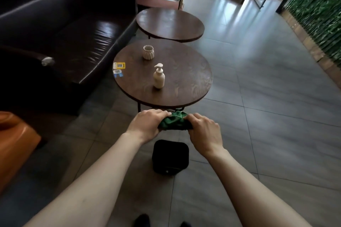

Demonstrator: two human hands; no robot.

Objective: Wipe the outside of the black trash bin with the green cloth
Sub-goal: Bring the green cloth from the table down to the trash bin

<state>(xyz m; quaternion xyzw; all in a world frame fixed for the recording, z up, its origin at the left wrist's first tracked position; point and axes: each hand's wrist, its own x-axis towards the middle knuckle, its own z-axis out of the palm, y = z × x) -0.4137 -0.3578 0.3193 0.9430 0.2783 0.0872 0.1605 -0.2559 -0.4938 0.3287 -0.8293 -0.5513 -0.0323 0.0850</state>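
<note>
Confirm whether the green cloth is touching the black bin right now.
No: both hands, left hand and right hand, hold the green cloth bunched in the air above the black bin.

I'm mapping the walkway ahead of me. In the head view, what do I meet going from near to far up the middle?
black trash bin → green cloth held in both hands → pump bottle → ribbed cup → second round table

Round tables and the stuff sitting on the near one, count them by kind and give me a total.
Round tables: 2, near and far
Pump bottle: 1
Ribbed cup: 1
Small cards at the near table's left edge: 2, yellow and blue
Total: 6
</note>
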